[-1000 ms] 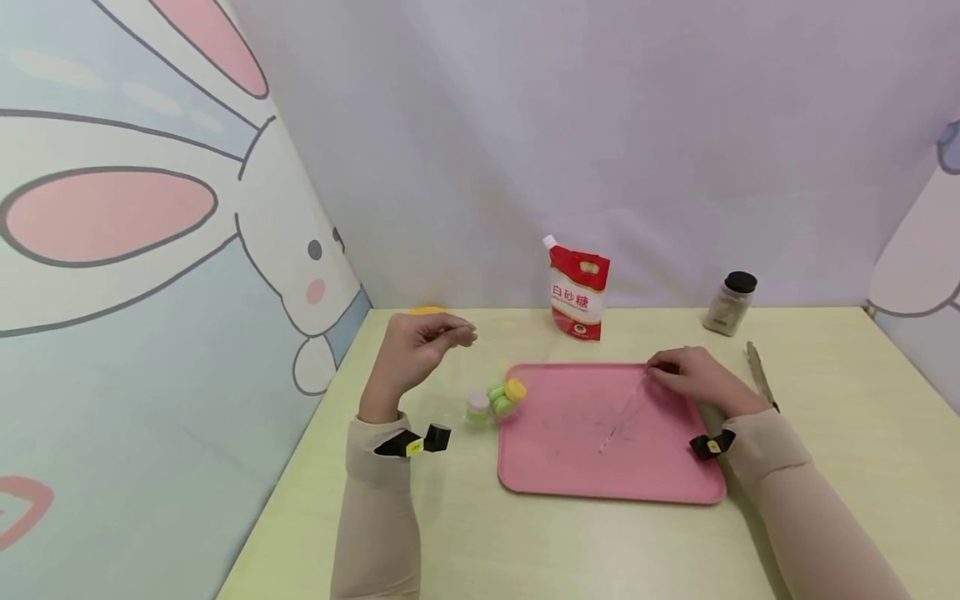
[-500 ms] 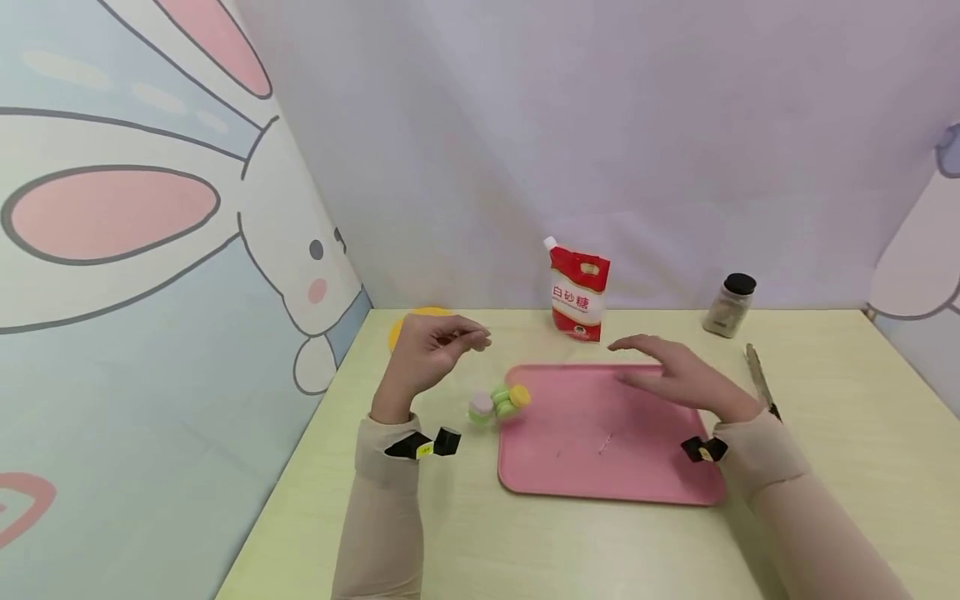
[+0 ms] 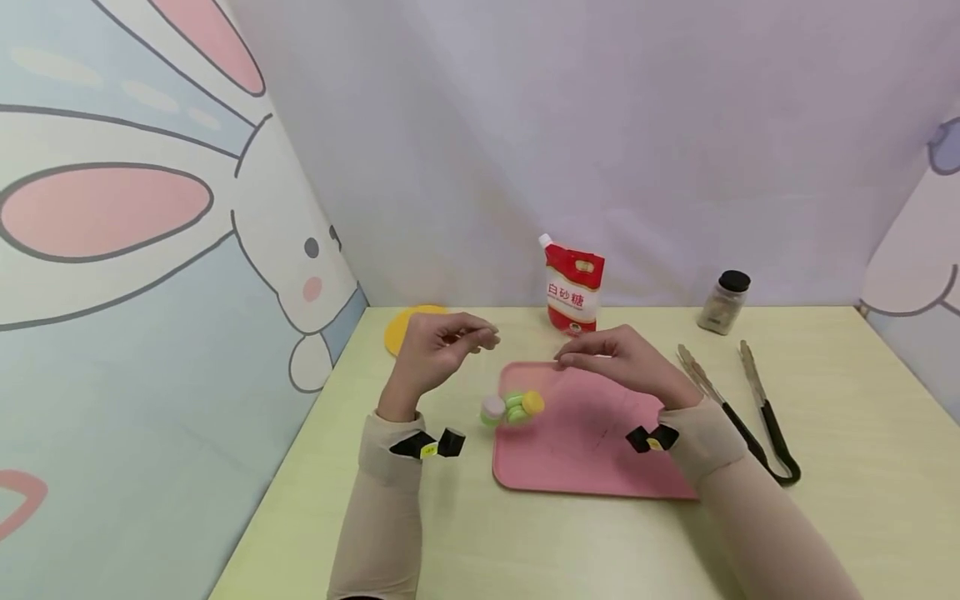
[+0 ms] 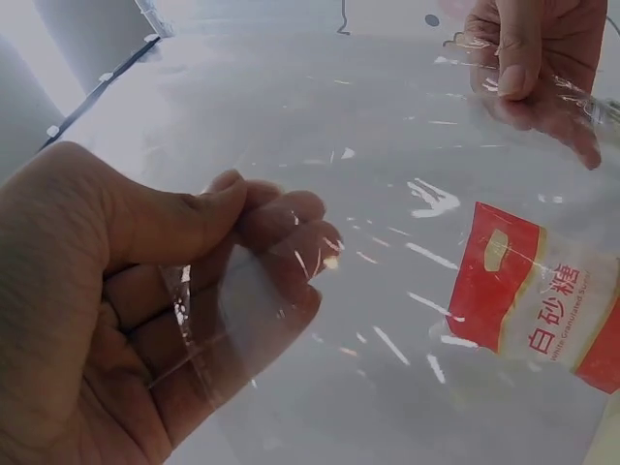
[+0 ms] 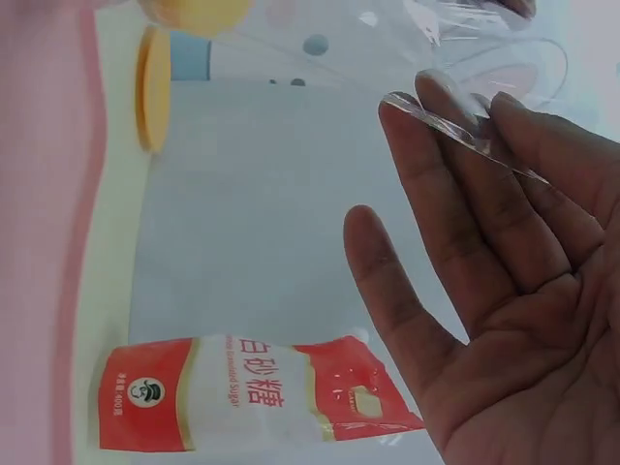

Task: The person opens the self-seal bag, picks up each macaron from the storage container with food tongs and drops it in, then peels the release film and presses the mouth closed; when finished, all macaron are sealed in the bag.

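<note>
My left hand pinches the edge of a clear plastic bag between thumb and fingers. In the right wrist view, my right hand has the bag's other edge between thumb and fingers, its little finger stretched away. The bag barely shows in the head view. Below and between the hands, several macarons hang low in it: a lavender-topped one, green ones and a yellow one. They overlap the left side of a pink tray.
A red and white sugar pouch stands behind the tray, and a black-lidded jar at the back right. Black-handled tongs lie spread right of the tray. A yellow disc is partly behind my left hand.
My right hand let go of the clear plastic near the tray's back right corner, moved left with fingers spread, and pinches the bag closer to the left hand. Left hand and macarons shifted slightly right.
</note>
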Motion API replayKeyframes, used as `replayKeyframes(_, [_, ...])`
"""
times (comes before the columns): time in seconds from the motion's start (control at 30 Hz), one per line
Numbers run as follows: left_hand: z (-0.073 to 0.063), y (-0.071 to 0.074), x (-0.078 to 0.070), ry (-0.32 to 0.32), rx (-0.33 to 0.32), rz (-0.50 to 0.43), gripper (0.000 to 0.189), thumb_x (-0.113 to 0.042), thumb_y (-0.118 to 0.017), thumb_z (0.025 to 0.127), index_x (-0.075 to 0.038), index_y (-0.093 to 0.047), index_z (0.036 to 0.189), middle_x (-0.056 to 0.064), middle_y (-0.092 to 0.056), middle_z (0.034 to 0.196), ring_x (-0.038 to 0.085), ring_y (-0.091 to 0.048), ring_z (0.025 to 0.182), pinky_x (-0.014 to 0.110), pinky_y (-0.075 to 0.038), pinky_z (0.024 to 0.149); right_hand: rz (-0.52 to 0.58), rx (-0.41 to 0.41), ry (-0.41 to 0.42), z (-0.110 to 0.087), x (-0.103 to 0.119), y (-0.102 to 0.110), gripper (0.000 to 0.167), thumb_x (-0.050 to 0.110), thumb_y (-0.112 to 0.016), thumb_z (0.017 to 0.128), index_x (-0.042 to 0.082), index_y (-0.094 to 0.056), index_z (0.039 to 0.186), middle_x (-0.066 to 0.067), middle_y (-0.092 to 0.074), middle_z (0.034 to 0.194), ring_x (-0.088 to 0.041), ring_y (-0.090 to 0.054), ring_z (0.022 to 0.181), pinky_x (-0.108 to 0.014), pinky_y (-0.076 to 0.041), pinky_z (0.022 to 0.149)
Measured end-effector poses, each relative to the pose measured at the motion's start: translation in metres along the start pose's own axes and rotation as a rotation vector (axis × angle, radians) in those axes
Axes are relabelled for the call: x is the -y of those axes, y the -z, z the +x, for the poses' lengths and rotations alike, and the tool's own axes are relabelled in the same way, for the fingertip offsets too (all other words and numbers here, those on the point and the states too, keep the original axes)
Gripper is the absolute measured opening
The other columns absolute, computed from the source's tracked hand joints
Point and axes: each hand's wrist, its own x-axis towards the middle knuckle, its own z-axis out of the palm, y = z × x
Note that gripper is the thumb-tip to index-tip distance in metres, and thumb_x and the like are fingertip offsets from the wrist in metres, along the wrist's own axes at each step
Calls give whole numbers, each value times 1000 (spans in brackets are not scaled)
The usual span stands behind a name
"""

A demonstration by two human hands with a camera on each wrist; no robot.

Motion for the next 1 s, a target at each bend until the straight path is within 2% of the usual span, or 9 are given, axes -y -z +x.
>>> replayKeyframes(0.07, [0, -1, 3, 15, 2, -6, 9, 9, -69, 89, 7, -75, 96, 15, -75, 84, 22, -74, 73, 36, -60, 64, 13, -6, -1, 1, 2, 2, 21, 14, -69, 97, 3, -75, 114, -3, -77, 100, -28, -72, 99, -38, -57, 88])
replayKeyframes(0.2, [-1, -3, 5, 30, 6, -14, 9, 8, -70, 89, 7, -76, 96, 15, -76, 84, 20, -74, 73, 40, -60, 63, 60, 0, 5, -1, 3, 6, 19, 7, -68, 96, 1, -74, 114, -7, -77, 100, -35, -72, 95, -46, -56, 88])
replayKeyframes(0.4, [1, -3, 3, 19, 15, -24, 10, 8, -70, 89, 6, -76, 97, 17, -76, 86, 20, -74, 74, 37, -60, 64, 95, -16, 21, -4, 9, 15, 18, 5, -66, 97, 5, -75, 113, -11, -76, 102, -42, -70, 96, -45, -57, 84])
replayKeyframes(0.57, [0, -8, 24, 34, 27, -55, 11, 4, -71, 90, 2, -77, 99, 12, -77, 90, 25, -75, 77, 34, -61, 67, 64, -51, 35, -7, 14, 22, 19, 4, -68, 95, 8, -76, 112, -10, -76, 100, -33, -73, 94, -41, -59, 82])
replayKeyframes(0.7, [0, -11, 36, 38, 47, -90, 13, -2, -71, 92, -1, -78, 103, 7, -77, 94, 20, -75, 81, 31, -61, 69, 37, -67, 48, -10, 17, 25, 19, 3, -69, 94, 9, -76, 111, -9, -77, 99, -29, -74, 92, -37, -59, 81])
replayKeyframes(0.8, [0, -14, 41, 43, 68, -130, 16, -5, -70, 93, -5, -77, 108, 5, -77, 97, 17, -75, 83, 32, -61, 71, -28, -91, 83, -12, 19, 29, 17, 4, -70, 94, 9, -77, 108, -6, -77, 96, -28, -74, 90, -33, -60, 79])
replayKeyframes(0.93, [1, -20, 48, 107, 100, -206, 20, -8, -71, 93, -10, -77, 112, 4, -77, 99, 19, -75, 86, 35, -61, 75, -110, -145, 120, -15, 21, 35, 14, 4, -71, 93, 8, -78, 104, -3, -77, 92, -22, -75, 87, -28, -59, 76])
replayKeyframes(1.0, [2, -25, 52, 151, 113, -238, 20, -9, -72, 93, -11, -77, 112, 3, -77, 99, 22, -75, 87, 36, -61, 76, -128, -163, 108, -17, 22, 38, 14, 5, -71, 93, 7, -78, 105, -2, -77, 92, -19, -75, 87, -26, -59, 76])
